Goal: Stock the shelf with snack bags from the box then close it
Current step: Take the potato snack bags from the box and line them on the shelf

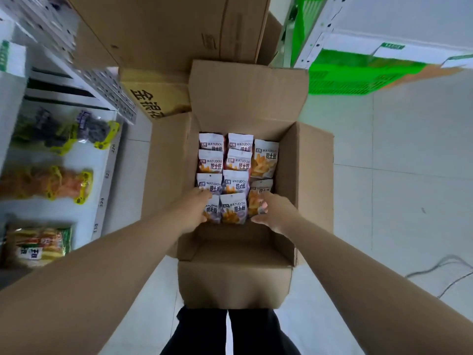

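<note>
An open cardboard box (307, 175) stands on the floor in front of me, its flaps spread outward. Inside stand several white snack bags (236, 160) printed WATUDOU, packed in rows. Both my arms reach down into the near end of the box. My left hand (193, 210) lies against the nearest left bag (213, 210), fingers curled at its edge. My right hand (272, 210) curls its fingers onto the nearest right bag (256, 196). Between the hands a middle bag (234, 208) stands free. The near part of the box floor is bare.
A white shelf (102, 175) on the left holds dark, orange and yellow snack packs lying flat. More cardboard boxes (166, 34) are stacked behind the open one. A green crate (345, 78) sits at the back right. Cables (445, 272) lie on the tiled floor at right.
</note>
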